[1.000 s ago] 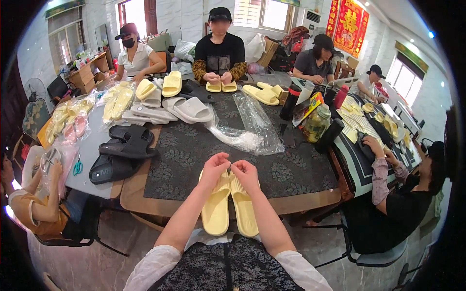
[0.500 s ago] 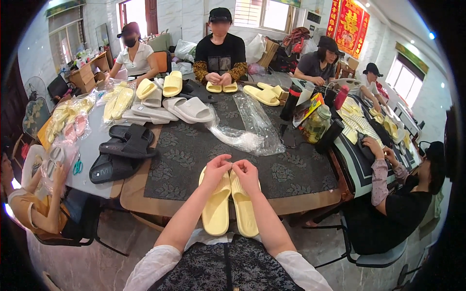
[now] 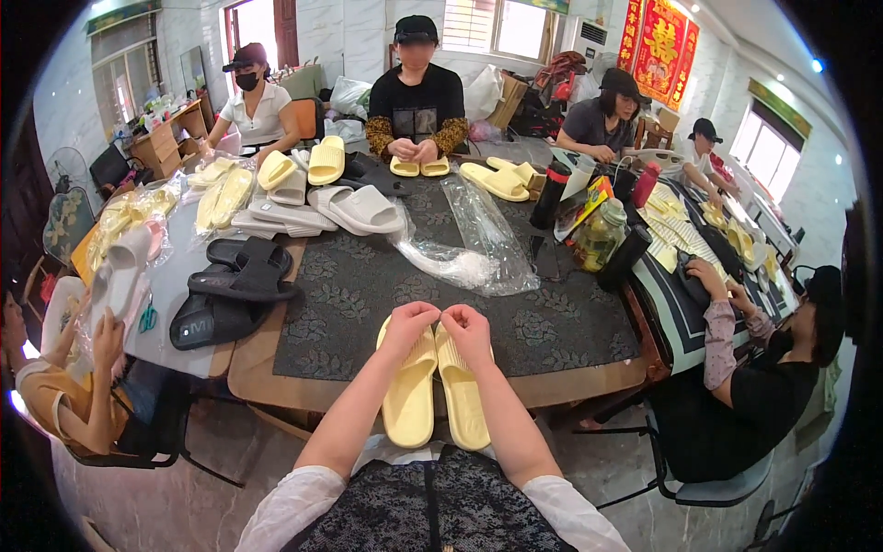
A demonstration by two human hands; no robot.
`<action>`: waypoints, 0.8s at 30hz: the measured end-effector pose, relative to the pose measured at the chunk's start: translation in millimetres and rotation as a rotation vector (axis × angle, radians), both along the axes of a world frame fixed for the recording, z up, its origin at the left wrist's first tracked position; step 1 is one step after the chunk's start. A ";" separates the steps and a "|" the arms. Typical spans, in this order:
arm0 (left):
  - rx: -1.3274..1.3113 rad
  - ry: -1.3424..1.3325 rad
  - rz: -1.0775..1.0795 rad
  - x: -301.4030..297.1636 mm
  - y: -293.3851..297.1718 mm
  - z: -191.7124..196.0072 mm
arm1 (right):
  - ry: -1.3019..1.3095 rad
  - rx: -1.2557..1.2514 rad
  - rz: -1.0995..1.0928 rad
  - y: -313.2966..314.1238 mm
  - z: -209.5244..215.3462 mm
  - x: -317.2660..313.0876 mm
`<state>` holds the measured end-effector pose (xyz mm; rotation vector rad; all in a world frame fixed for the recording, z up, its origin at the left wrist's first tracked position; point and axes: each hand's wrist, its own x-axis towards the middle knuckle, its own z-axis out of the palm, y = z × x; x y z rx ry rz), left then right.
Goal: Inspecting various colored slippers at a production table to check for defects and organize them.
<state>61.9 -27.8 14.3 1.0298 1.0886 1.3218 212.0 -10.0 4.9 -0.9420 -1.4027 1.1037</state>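
Little changed over the last second: just a lower curl of fingertips on the left hand (image 3: 411, 331), suggesting the same fine fingertip work, barely advanced. At far left, grey slippers (image 3: 126, 265) now tilted up higher by a co-worker. In each grip, left and right hand (image 3: 467, 335), thumb and forefinger pinched together, perhaps on something thin, too small to tell. Directly beneath, yellow slippers (image 3: 408, 407), heels past the near edge of the table (image 3: 589, 378).
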 end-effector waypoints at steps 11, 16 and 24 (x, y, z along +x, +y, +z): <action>-0.035 0.037 -0.013 -3.3 1.9 -1.4 | -0.060 0.047 -0.020 -4.4 5.3 -2.3; 0.059 -0.003 0.097 8.9 -4.8 -0.4 | -0.057 0.015 -0.002 -8.1 11.2 -3.2; 0.102 0.018 0.059 5.1 -1.8 0.2 | -0.082 0.034 -0.029 -3.2 9.7 -0.6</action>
